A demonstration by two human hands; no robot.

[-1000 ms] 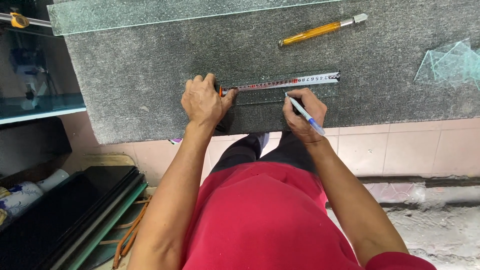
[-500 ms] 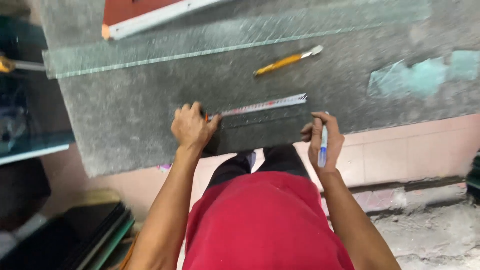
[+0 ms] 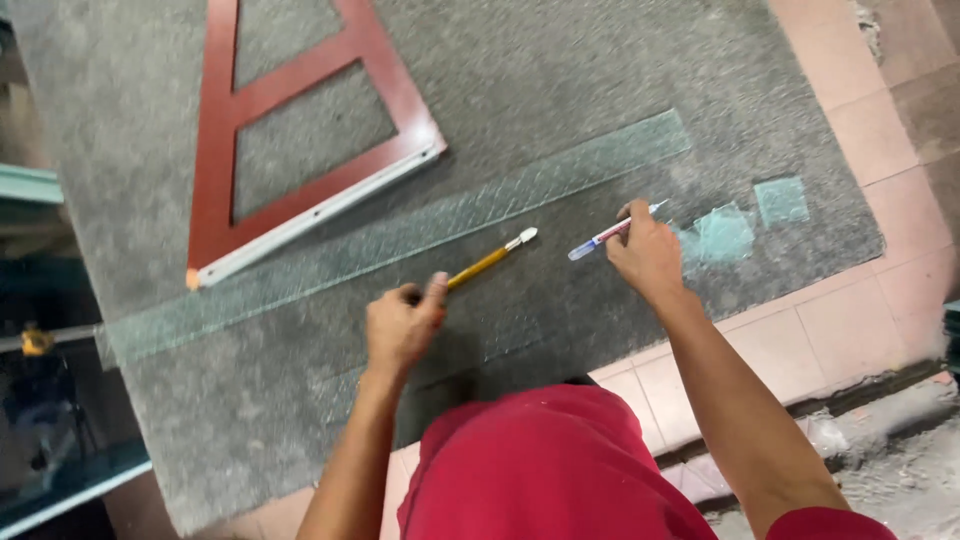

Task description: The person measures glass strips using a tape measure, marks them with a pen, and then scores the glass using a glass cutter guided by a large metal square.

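Fingers of left hand (image 3: 400, 325) grip yellow glass cutter (image 3: 487, 262); right hand (image 3: 645, 255) grips pen (image 3: 610, 234); cutter could slip, cracking glass strip (image 3: 400, 240).

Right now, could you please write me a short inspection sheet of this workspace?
Surface: grey felt-covered table, pink tiled edge.
Job's things: yellow-handled glass cutter gripped by left hand; pen in right hand; long patterned glass strip lying flat beyond both.
Clutter: small glass offcuts on the right.
Hands: fingers of both closed around their tools.
Cables: nothing seen.
Surroundings: red frame on the table; glass sheets lower left; rough floor right.
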